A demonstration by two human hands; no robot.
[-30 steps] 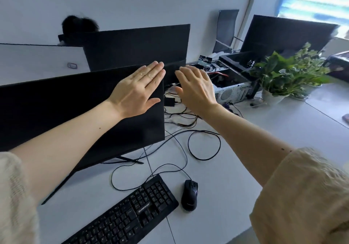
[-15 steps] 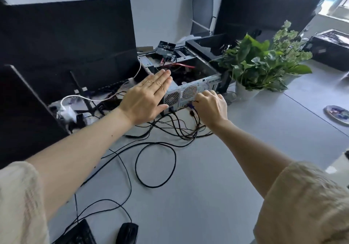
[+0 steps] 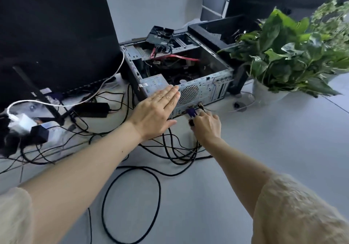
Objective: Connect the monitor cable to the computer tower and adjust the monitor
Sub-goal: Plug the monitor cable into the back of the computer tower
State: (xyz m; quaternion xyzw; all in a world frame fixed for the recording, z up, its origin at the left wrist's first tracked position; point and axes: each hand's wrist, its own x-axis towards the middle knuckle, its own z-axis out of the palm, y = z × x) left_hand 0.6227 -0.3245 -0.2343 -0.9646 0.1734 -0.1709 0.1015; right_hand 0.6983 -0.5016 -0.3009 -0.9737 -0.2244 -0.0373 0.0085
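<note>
The computer tower (image 3: pixel 175 73) was laid on its side on the desk (image 3: pixel 264 149), with its panel removed. The left hand (image 3: pixel 156 113) was held flat and open against its rear panel. The blue cable connector (image 3: pixel 191 112) was pinched by the right hand (image 3: pixel 206 125) at a rear port.

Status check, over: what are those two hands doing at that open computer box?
Left hand flat, open, by the tower rear. Right hand gripping blue connector at the rear ports. Loose cables tangled below.
</note>
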